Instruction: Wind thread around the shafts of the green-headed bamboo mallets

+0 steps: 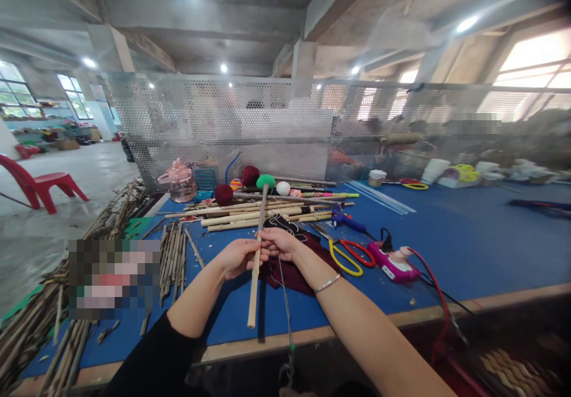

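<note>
My left hand [238, 256] is closed around a long pale bamboo stick [256, 278] that runs from near the table's front edge up toward the yarn balls. My right hand [280, 242] pinches the same stick just above the left hand, and a thin grey string [285, 302] hangs down from it. Under my hands lies a dark maroon cloth [289, 272] on the blue table [468, 248].
Several bamboo sticks [259, 212] lie behind my hands, with yarn balls [266, 181] beyond. Scissors with red and yellow handles [350, 254], a blue glue gun [345, 219] and a pink tool [395, 264] sit to the right. Bundled sticks [173, 257] lie left. A mesh screen [267, 123] backs the table.
</note>
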`<state>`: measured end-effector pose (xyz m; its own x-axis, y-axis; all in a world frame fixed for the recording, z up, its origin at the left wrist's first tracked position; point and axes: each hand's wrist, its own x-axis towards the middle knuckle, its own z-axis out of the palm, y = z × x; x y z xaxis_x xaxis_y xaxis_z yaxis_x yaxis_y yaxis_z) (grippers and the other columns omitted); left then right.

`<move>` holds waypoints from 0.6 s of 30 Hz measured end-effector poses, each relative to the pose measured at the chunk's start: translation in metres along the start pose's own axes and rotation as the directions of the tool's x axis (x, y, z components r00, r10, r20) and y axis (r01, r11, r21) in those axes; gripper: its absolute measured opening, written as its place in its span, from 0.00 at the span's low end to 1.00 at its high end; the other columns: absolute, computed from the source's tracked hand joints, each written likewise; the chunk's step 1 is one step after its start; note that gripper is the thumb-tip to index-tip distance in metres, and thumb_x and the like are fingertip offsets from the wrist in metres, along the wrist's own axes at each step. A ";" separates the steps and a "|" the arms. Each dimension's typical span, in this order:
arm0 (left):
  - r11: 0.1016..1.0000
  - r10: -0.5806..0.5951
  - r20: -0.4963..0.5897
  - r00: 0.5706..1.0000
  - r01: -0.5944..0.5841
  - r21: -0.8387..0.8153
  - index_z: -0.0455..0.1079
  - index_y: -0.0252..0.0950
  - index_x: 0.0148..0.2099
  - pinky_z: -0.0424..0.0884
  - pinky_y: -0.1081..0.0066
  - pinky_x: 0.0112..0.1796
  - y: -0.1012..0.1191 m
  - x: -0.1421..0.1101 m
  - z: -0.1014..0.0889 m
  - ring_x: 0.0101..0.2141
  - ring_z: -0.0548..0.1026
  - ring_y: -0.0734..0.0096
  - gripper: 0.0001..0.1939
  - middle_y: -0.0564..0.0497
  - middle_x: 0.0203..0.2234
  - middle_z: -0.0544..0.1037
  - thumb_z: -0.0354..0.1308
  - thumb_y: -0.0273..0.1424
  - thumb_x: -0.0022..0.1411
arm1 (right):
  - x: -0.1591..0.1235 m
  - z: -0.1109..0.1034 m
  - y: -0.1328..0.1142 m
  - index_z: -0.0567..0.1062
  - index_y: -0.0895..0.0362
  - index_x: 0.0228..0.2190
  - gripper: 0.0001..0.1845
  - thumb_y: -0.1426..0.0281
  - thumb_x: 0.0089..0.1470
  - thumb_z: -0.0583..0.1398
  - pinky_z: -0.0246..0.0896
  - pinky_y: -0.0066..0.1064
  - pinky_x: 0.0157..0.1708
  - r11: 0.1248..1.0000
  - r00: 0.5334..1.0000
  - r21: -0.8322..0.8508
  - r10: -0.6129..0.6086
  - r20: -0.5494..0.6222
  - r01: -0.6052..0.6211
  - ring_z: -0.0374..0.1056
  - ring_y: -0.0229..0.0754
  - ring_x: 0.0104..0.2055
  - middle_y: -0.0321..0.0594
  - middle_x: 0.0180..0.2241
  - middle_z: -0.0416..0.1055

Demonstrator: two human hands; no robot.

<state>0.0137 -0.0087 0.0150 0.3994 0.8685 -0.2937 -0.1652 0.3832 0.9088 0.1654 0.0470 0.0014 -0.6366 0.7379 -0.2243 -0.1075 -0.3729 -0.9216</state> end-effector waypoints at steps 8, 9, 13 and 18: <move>0.993 0.035 -0.105 0.994 -0.023 0.113 0.66 0.30 0.28 0.63 0.79 0.22 -0.004 0.002 -0.002 0.20 0.70 0.79 0.15 0.50 0.20 0.73 0.64 0.37 0.43 | 0.003 0.004 0.004 0.64 0.60 0.25 0.14 0.63 0.43 0.61 0.28 0.17 0.10 0.998 0.997 -0.062 -0.008 -0.072 0.004 0.35 0.23 0.10 0.22 0.10 0.47; 0.997 0.035 -0.074 0.997 -0.030 0.075 0.67 0.30 0.29 0.63 0.80 0.22 -0.003 0.002 -0.002 0.21 0.70 0.79 0.14 0.50 0.21 0.73 0.63 0.36 0.45 | 0.003 0.003 0.003 0.65 0.60 0.27 0.13 0.63 0.44 0.61 0.28 0.17 0.10 0.999 0.999 -0.040 -0.002 -0.051 0.000 0.36 0.23 0.10 0.23 0.11 0.49; 1.000 0.008 0.018 1.000 -0.008 -0.028 0.68 0.30 0.34 0.64 0.79 0.24 0.000 0.000 -0.002 0.23 0.71 0.79 0.12 0.47 0.25 0.74 0.60 0.34 0.49 | 0.002 -0.001 0.001 0.67 0.61 0.31 0.13 0.64 0.45 0.59 0.30 0.17 0.10 1.000 1.000 -0.001 0.008 -0.007 -0.008 0.39 0.22 0.10 0.27 0.14 0.58; 0.993 -0.017 -0.077 0.997 0.026 0.117 0.65 0.31 0.30 0.61 0.79 0.19 -0.006 0.002 -0.004 0.18 0.67 0.80 0.18 0.52 0.19 0.71 0.62 0.41 0.44 | 0.001 0.003 0.004 0.65 0.61 0.24 0.14 0.63 0.43 0.61 0.27 0.18 0.10 0.996 0.999 -0.087 0.002 -0.036 -0.005 0.37 0.23 0.11 0.24 0.11 0.50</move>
<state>0.0117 -0.0075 0.0076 0.3310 0.8837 -0.3309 -0.0479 0.3659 0.9294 0.1615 0.0447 -0.0014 -0.6087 0.7570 -0.2374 -0.0372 -0.3262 -0.9446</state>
